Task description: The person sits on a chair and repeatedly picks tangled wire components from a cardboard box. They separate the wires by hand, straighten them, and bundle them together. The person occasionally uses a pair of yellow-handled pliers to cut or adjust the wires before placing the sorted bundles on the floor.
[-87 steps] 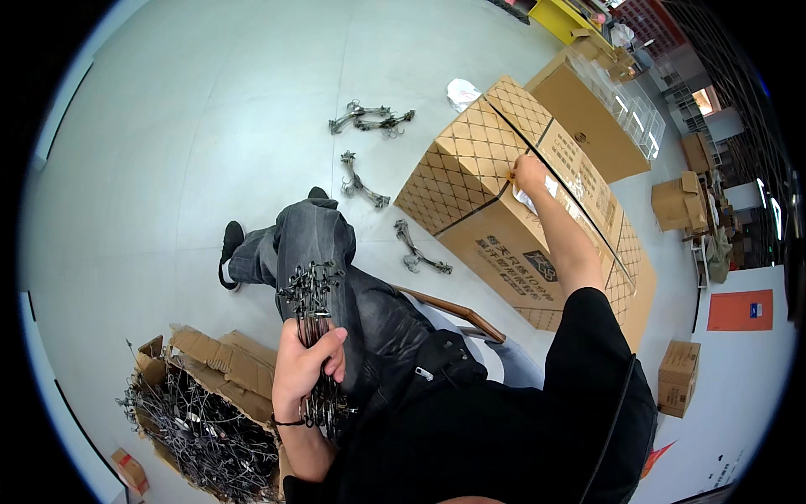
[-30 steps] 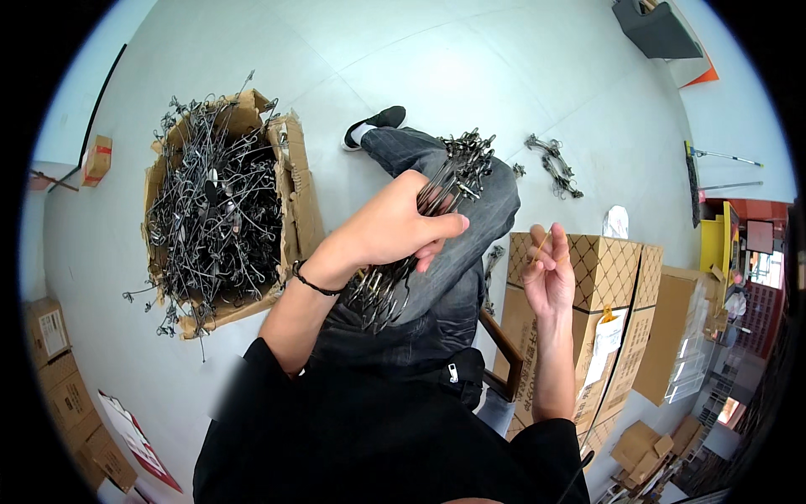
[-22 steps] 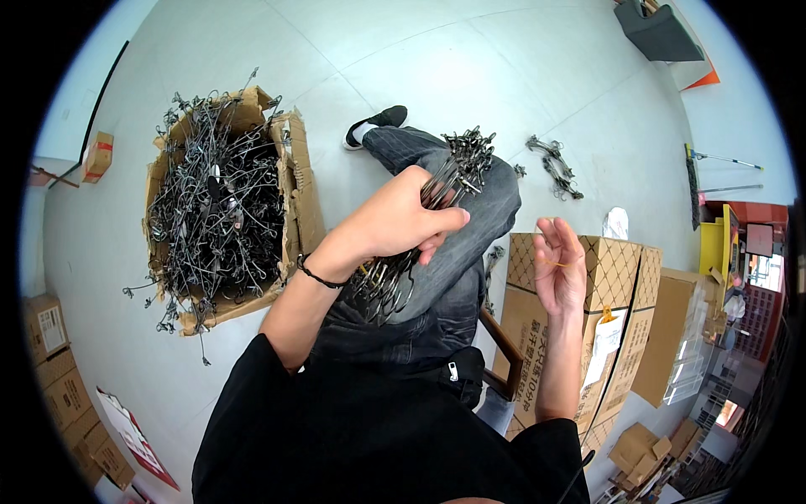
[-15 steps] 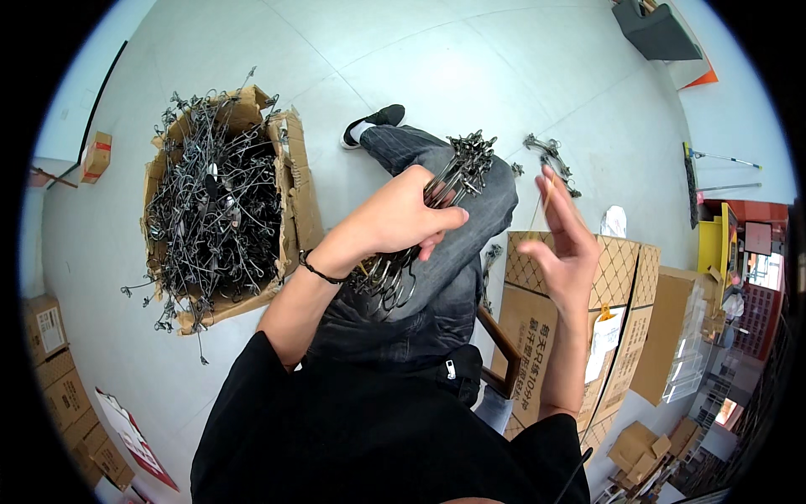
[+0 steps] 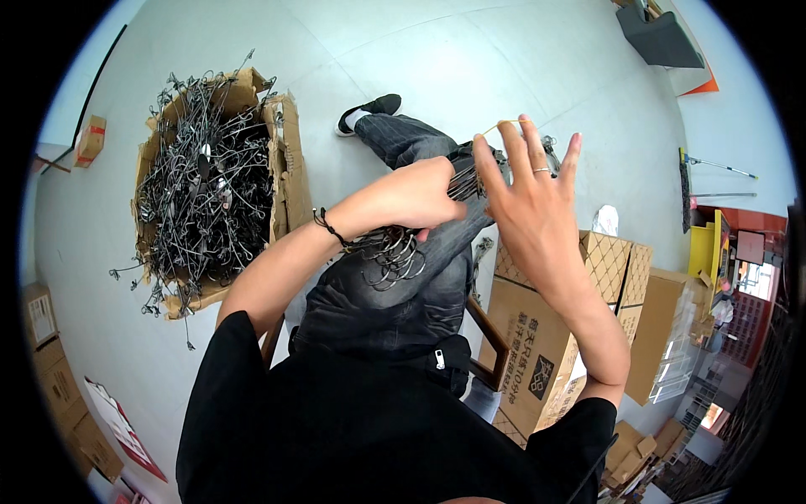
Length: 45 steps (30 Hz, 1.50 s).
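Observation:
My left hand [image 5: 421, 195] is closed round a bundle of dark metal wire hangers [image 5: 395, 259] above my thighs. Curved hooks stick out of the bundle on the wrist side; its far end is partly covered by my right hand [image 5: 533, 206]. That hand is spread at the bundle's far end, with a thin yellowish rubber band [image 5: 501, 127] stretched over its fingertips. Whether the band encircles the wires is hidden. On the left, an open cardboard box [image 5: 290, 172] overflows with tangled wire hangers [image 5: 206, 181].
Large patterned cartons [image 5: 525, 336] stand close on my right, beside a wooden chair arm [image 5: 491, 344]. More hangers [image 5: 550, 151] lie on the floor past my knee. A small carton [image 5: 90, 141] is at the far left, and stacked boxes [image 5: 63, 386] line the lower left.
My right hand has moved left and up to the bundle's far end, its fingers now spread in the rubber band. My left hand keeps its hold on the hangers.

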Motion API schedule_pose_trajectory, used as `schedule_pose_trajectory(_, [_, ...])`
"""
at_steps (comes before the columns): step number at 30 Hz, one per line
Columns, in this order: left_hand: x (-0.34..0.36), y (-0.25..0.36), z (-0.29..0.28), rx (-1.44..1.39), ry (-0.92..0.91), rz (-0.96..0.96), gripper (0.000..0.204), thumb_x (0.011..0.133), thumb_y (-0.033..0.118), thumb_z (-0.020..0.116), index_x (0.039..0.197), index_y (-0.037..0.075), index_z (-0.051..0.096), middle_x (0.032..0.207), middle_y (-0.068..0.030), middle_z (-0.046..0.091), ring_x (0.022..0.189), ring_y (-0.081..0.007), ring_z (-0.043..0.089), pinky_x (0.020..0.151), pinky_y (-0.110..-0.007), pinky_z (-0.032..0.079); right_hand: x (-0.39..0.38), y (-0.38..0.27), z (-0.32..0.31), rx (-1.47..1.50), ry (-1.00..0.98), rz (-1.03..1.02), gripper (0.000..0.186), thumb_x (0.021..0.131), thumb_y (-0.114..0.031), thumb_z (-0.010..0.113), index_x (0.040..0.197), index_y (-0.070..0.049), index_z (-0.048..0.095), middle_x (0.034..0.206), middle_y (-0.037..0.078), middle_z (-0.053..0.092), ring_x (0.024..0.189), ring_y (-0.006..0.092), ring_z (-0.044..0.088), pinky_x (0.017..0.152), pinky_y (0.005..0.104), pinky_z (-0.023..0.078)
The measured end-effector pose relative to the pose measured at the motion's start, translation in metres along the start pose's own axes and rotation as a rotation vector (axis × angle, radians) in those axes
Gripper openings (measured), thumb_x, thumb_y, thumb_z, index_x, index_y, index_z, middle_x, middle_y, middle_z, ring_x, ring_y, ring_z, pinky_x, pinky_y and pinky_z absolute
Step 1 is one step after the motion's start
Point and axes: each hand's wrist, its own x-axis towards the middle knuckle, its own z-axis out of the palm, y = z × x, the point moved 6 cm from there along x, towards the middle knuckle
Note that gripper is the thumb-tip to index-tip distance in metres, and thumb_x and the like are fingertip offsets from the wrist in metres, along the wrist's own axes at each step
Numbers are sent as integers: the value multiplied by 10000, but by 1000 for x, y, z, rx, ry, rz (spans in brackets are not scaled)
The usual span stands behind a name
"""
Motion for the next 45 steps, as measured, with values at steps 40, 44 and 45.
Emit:
schedule_pose_trajectory(40, [7,-19,-29,-697,265,166,233,855,56,635,639,5,563,556,-38,555,461,-110,536,434,-285,444,-7,9,52,2148,948,279,524,1004,-293,613,1363,80,533,1436,254,513,1315,351,535,1115,457,435])
schedule_pose_trajectory(44, [-2,-13,-44,-529,490,280,279,869,67,642,611,7,555,558,-26,577,449,-106,543,434,-284,435,-2,1,77,1999,1043,676,595,1000,-225,635,1456,85,411,1534,235,406,1429,340,401,1163,459,365])
schedule_pose_trajectory(45, [-1,-9,-42,-476,527,278,295,886,77,645,614,11,553,560,-21,580,448,-101,540,433,-281,429,0,-5,87,2008,998,679,614,997,-226,640,1468,82,393,1545,229,391,1441,330,385,1170,459,351])
